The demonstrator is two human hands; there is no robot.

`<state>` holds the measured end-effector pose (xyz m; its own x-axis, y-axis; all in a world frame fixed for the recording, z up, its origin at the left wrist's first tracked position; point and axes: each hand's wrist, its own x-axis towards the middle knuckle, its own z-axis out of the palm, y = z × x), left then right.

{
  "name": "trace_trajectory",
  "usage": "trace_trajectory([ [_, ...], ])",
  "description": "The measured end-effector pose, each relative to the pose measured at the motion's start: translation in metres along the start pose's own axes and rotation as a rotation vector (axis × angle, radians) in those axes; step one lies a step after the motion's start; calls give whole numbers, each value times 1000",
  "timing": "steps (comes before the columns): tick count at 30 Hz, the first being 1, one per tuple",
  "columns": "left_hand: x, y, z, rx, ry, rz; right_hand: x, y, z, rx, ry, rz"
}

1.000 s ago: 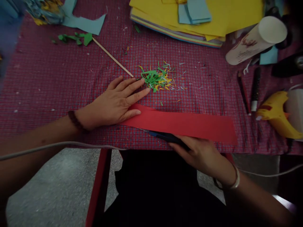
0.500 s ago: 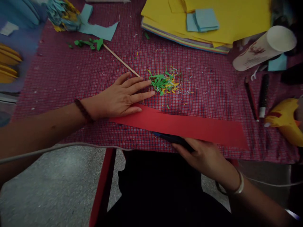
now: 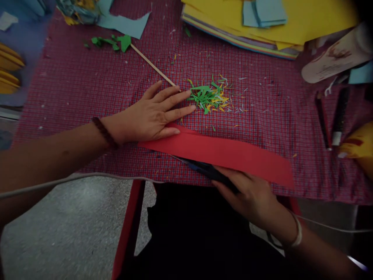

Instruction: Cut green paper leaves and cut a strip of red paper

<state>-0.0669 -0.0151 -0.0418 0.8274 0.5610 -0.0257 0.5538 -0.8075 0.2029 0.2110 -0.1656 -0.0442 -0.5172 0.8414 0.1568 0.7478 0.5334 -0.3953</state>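
Observation:
A long red paper strip [image 3: 227,153] lies across the near part of the cloth-covered table. My left hand [image 3: 157,112] is spread flat, its thumb on the strip's left end and its fingertips beside a heap of green, yellow and white paper shreds [image 3: 208,97]. Fingers of my right hand [image 3: 250,194] are closed round dark-handled scissors [image 3: 206,169] at the table's front edge. The scissors point left, partly hidden beneath the strip. Just beyond my left fingers, a thin wooden stick [image 3: 153,66] with green paper pieces [image 3: 124,42] at its far end rests on the cloth.
Stacked coloured paper [image 3: 233,39] with light blue squares [image 3: 269,13] lies at the back. To the right are a paper cup [image 3: 335,58], two pens [image 3: 323,122] and a yellow object [image 3: 359,144]. A pale cable [image 3: 87,175] crosses the front edge.
The view has shifted slightly, moving the table things right. The strip's right end has come left and bends more. My right hand still grips the scissors; my left hand stays flat.

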Motion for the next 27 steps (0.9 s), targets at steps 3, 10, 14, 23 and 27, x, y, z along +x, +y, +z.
trace_trajectory([
  [3, -1, -2, 3, 27, 9, 13, -4, 2, 1, 14, 14, 20],
  [10, -1, -1, 2, 89, -10, 20, 22, -8, 3, 47, -44, 73],
  [14, -1, -2, 3, 68, 1, 14, 25, -13, 7, 76, -68, 66],
  [23, -1, -3, 5, 14, 47, 17, 23, -10, 4, 85, -32, 63],
  [27, -1, -6, 9, -19, 89, 45, 40, -20, 7, 157, -89, 83],
])
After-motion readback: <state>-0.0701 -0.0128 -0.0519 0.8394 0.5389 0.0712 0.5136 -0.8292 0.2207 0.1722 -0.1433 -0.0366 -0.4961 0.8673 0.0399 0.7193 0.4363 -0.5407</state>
